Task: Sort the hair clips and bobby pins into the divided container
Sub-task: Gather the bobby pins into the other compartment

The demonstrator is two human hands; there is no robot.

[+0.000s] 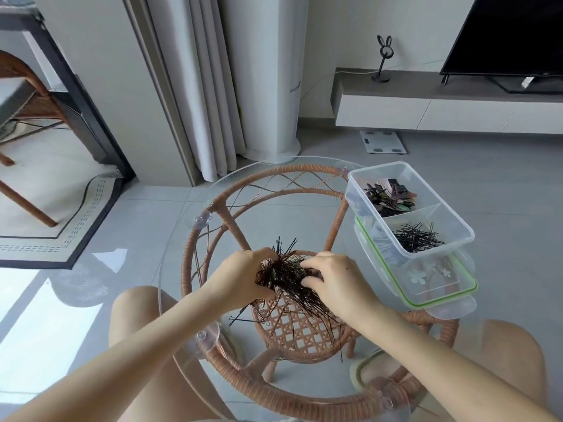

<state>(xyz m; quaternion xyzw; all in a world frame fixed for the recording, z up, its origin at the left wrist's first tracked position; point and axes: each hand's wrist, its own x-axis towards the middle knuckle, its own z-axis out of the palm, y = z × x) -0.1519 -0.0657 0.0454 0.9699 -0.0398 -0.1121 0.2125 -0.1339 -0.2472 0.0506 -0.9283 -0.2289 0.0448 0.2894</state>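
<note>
A thick bundle of dark bobby pins (285,277) lies between my two hands on the round glass tabletop (182,260). My left hand (243,277) grips the bundle from the left. My right hand (332,280) pinches pins at its right side. Several loose pins (307,315) are scattered just below the bundle. The clear divided container (457,229) stands at the right; its far compartment holds dark hair clips (391,196), its near compartment holds black bobby pins (416,239).
The container sits on its green-rimmed lid (438,300). A rattan frame (253,181) carries the glass, with a woven shelf (301,333) beneath. My knees show under the table. A TV stand, a scale and curtains lie beyond.
</note>
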